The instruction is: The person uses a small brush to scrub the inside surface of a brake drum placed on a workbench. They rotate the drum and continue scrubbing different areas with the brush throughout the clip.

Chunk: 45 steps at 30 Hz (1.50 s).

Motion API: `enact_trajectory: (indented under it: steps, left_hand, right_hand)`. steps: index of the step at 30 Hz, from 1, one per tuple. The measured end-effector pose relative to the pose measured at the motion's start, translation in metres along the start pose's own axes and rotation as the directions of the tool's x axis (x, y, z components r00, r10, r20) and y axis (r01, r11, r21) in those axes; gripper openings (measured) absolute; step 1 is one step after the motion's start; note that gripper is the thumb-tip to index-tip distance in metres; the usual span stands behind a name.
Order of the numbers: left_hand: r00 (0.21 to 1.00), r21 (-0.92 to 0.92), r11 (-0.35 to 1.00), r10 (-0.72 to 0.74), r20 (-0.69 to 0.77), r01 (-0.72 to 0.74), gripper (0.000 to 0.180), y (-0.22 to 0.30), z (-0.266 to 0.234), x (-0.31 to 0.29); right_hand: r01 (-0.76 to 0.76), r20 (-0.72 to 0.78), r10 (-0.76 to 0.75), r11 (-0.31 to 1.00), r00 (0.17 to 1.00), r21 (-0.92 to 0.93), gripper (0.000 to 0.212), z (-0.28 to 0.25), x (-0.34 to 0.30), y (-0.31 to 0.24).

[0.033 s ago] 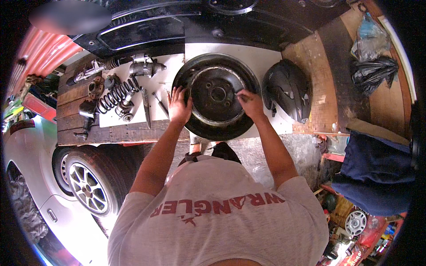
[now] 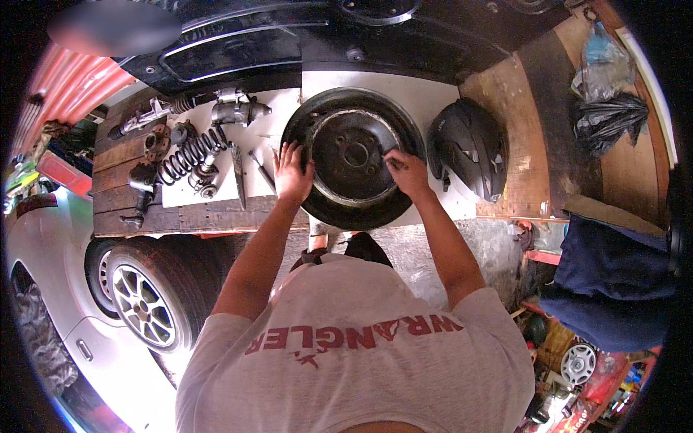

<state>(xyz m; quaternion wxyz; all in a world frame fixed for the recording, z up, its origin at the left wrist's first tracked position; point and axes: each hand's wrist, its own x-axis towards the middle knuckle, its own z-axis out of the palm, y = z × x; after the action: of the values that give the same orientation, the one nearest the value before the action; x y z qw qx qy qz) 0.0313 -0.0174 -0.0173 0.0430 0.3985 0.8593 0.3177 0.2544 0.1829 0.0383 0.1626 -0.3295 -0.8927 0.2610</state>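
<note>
A black wheel (image 2: 352,203) with a dark steel rim lies flat on the bench in front of me. My left hand (image 2: 292,173) rests on its left edge with the fingers stretched out and slightly apart. Over the right side of the rim, my right hand (image 2: 408,173) has its fingertips pinched together; whatever is between them, if anything, is too small to make out. Beside my left hand lie a small dark-handled tool (image 2: 261,167) and a long pointed metal blade (image 2: 238,175). To the right of the wheel sits a black helmet (image 2: 468,148).
On the left of the wooden bench (image 2: 108,191) are a coil spring (image 2: 193,156), a starter-like motor (image 2: 238,112), a hub (image 2: 157,142) and other car parts. A tyre with a light alloy wheel (image 2: 148,307) stands below, next to a silver car (image 2: 65,267). Dark blue cloth (image 2: 606,274) hangs at right.
My right hand's pinched fingers have shifted very slightly over the rim. The left hand and the wheel stay practically where they were.
</note>
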Motion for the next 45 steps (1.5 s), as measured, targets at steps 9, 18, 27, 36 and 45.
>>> enact_trajectory:
  steps: [9,18,27,36,45]
  left_hand:
    - [0.999,-0.012,0.999,0.031,-0.010,-0.032,0.048,0.001,0.001,0.007]
    - [1.000,-0.023,1.000,0.014,0.001,-0.014,0.048,0.001,-0.002,0.005]
    - [0.992,-0.080,0.995,-0.065,-0.107,0.056,0.053,0.002,-0.005,0.008]
    - [0.995,-0.116,0.992,-0.062,-0.075,0.053,0.052,0.006,-0.003,0.010]
    - [0.996,-0.101,0.993,-0.064,-0.065,0.057,0.051,0.004,-0.001,0.009]
  right_hand:
    - [0.022,0.057,-0.018,0.998,0.998,-0.062,0.013,-0.007,0.022,0.019]
    - [-0.050,0.058,0.052,0.998,0.997,-0.044,0.014,-0.014,0.018,-0.008]
    - [-0.143,-0.050,0.151,0.981,0.987,0.132,0.012,0.029,0.039,-0.010]
    - [0.166,-0.205,-0.124,0.965,0.971,0.204,0.011,0.057,0.055,0.013]
    - [0.045,-0.052,-0.039,0.990,0.998,0.132,0.011,0.037,0.068,-0.008]
